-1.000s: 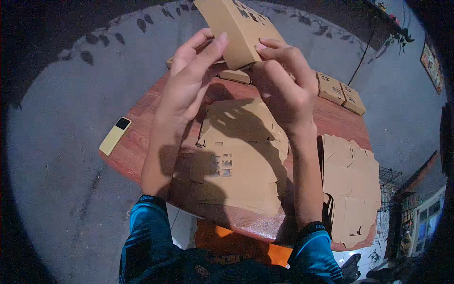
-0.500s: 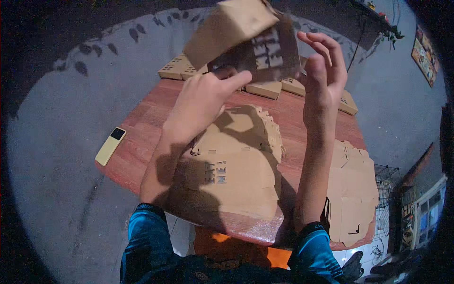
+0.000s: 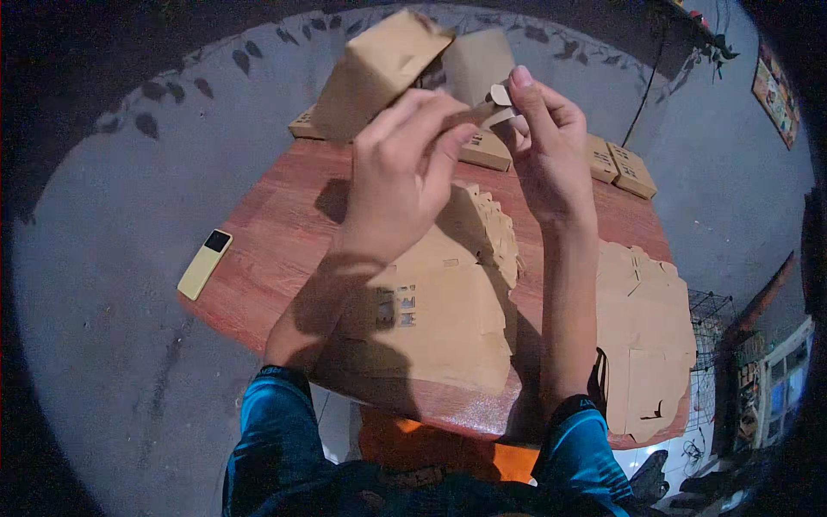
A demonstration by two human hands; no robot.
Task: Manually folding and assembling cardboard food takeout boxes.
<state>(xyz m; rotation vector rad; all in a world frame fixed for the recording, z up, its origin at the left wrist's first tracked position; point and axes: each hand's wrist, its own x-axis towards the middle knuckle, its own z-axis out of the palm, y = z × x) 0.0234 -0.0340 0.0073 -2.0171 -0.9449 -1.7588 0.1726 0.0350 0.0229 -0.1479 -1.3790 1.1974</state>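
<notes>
Brown box (image 3: 366, 82) is held above the surface (image 3: 263, 246), left hand (image 3: 396, 177) gripping it, fingers (image 3: 419, 116) curled, right hand (image 3: 556, 155) pinching a flap (image 3: 500, 96).

Red-brown wood-grain table (image 3: 267, 233): yellow phone (image 3: 204, 265) at left corner, stack of flat cardboard (image 3: 448, 349) in the middle, cut-out lettering (image 3: 396, 306) on top sheet, second stack (image 3: 646, 345) at right edge, folded boxes (image 3: 633, 171) along far edge, partly hidden
</notes>
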